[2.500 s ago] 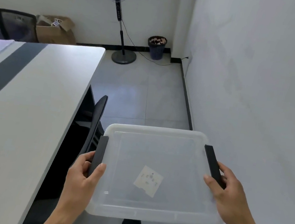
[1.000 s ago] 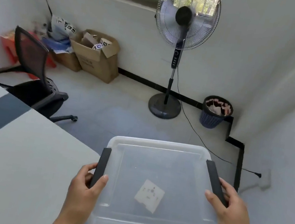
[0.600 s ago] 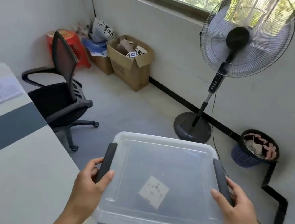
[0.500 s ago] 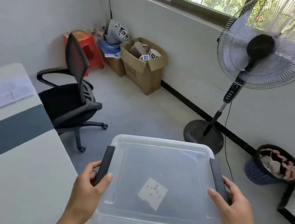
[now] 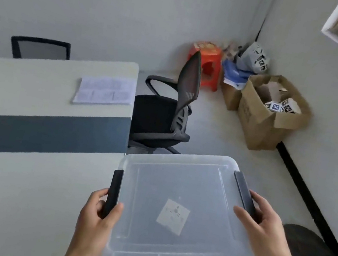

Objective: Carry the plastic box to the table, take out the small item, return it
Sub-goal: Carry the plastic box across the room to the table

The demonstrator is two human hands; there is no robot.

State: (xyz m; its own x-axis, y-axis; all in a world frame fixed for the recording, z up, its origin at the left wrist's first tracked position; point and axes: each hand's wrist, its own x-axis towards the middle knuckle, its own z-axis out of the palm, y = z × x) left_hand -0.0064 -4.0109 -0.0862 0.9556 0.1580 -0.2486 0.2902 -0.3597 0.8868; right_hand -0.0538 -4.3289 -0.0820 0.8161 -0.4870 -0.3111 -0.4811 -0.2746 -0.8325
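— Two hands on the plastic box (image 5: 176, 198), is that right?

— Yes. My left hand (image 5: 96, 220) is wrapped around the black latch on its left side, thumb on the lid, and my right hand (image 5: 262, 230) is closed over the black latch on its right.

— Where is the box?

— In the air in front of me, lid on, its left edge just beside the corner of the table (image 5: 20, 181). Through the cloudy lid I can see a white square label (image 5: 173, 217); the small item inside I cannot make out.

— And around you?

— A sheet of paper (image 5: 104, 91) lies on the far part of the table. A black office chair (image 5: 166, 114) stands past the table's end, with an orange stool (image 5: 207, 67) and a cardboard box (image 5: 271, 113) in the corner.
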